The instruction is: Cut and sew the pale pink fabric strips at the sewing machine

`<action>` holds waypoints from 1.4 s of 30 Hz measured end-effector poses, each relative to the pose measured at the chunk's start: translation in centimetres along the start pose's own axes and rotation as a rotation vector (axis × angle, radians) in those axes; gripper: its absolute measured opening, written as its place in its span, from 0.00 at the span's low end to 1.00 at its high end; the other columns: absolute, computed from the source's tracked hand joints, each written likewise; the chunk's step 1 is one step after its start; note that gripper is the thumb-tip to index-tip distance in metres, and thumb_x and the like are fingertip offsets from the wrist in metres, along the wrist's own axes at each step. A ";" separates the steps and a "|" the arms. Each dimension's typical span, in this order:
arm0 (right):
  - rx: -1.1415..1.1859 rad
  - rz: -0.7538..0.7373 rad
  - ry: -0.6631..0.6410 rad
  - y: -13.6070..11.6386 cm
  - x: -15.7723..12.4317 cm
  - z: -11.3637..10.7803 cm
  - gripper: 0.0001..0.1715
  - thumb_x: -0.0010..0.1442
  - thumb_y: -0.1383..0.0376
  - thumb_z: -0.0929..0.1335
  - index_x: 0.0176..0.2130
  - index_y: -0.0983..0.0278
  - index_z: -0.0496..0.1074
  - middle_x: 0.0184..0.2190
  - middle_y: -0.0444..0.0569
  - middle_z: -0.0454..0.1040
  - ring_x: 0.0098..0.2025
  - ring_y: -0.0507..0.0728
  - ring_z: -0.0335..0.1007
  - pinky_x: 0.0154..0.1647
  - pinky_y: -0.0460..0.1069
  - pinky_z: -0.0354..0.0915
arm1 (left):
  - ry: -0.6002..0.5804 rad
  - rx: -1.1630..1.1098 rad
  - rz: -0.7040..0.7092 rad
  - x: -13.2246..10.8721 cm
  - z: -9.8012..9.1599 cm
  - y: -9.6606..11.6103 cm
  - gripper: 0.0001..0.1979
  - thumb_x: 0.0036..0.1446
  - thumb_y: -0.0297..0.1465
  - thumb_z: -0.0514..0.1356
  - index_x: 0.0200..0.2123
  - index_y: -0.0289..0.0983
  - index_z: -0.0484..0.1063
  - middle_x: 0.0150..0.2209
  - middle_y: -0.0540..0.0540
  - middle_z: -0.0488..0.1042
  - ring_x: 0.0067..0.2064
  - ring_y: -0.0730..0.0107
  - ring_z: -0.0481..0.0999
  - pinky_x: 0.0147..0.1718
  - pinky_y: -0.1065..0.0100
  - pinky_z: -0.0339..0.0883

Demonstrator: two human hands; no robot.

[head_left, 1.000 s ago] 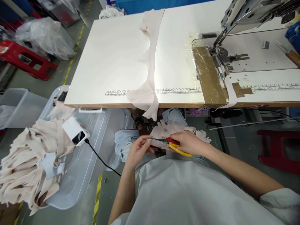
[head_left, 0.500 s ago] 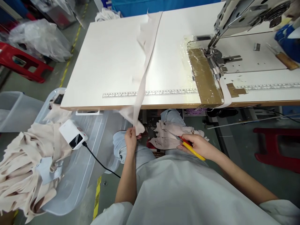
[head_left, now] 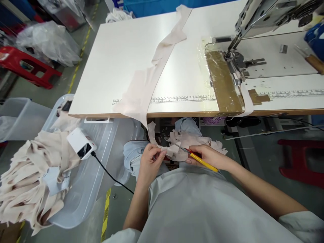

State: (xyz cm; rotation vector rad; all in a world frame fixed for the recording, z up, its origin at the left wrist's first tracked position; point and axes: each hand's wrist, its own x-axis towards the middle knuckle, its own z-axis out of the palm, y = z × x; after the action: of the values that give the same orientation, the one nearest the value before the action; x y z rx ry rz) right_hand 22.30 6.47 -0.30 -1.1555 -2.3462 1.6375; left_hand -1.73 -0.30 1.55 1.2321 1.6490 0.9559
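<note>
My left hand [head_left: 150, 161] pinches the end of a long beige fabric strip [head_left: 152, 77] that runs from my lap up over the white sewing table [head_left: 118, 57]. My right hand [head_left: 206, 156] grips scissors with red and yellow handles [head_left: 197, 156]; their blades point left at the strip end near my left fingers. A small pile of beige fabric pieces [head_left: 192, 140] lies on my lap just beyond both hands.
A sewing machine [head_left: 255, 30] stands at the table's right, with brown tape [head_left: 224, 84] and a printed ruler [head_left: 182, 99] on the top. At left a clear plastic bin [head_left: 88, 175] holds beige pieces [head_left: 30, 179] and a white device [head_left: 81, 143] with a black cable. Red stools [head_left: 301, 162] stand on the floor.
My left hand swung left pulling the strip off the table edge, then came back to the scissors. The strip now lies slanted across the table. The right hand stayed on the scissors.
</note>
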 end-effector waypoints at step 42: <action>-0.496 -0.016 -0.067 -1.1 1.0 -1.0 0.30 0.63 0.44 0.66 0.25 0.62 0.56 0.21 0.45 0.65 0.23 0.53 0.56 0.25 0.48 0.42 | -0.285 -0.503 -0.361 0.0 0.6 -1.2 0.21 0.54 0.49 0.66 0.31 0.35 0.75 0.21 0.45 0.78 0.24 0.64 0.79 0.24 0.71 0.68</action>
State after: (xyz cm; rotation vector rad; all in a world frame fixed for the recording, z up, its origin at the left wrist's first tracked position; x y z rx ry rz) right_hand 21.40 7.67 0.72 -1.1500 -2.8939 1.1294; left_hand -1.59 -0.55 0.21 0.6659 1.2449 0.8507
